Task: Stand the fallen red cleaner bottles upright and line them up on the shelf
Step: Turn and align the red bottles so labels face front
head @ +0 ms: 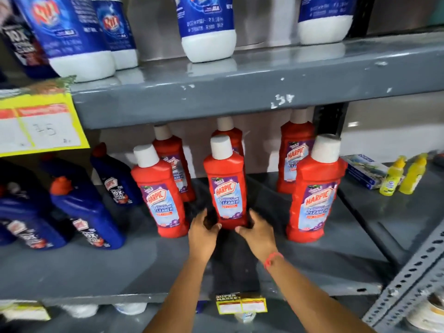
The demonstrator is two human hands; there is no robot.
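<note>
Left hand (203, 230): curled partly open against the lower left side of the middle red bottle (227, 186), fingertips touching its base.
Right hand (258, 230): cupped against the lower right side of the same bottle, thumb at the bottom edge; a red thread circles the wrist.
Grip: both hands bracket the bottle's base between them; whether they press it firmly or merely touch is hard to tell through the blur.
Middle red bottle: upright on the grey shelf (96, 267), long axis vertical, white cap up, label facing the camera.
Left red bottle (159, 195): standing just beside, cap up, leaning left in the wide-angle view.
Right red bottle (314, 195): standing near the shelf's right end, cap up.
Back row: three more red bottles stand behind the front ones, caps near the upper shelf.
Blue bottles (84, 207): grouped at the left of the same shelf, red caps up.
</note>
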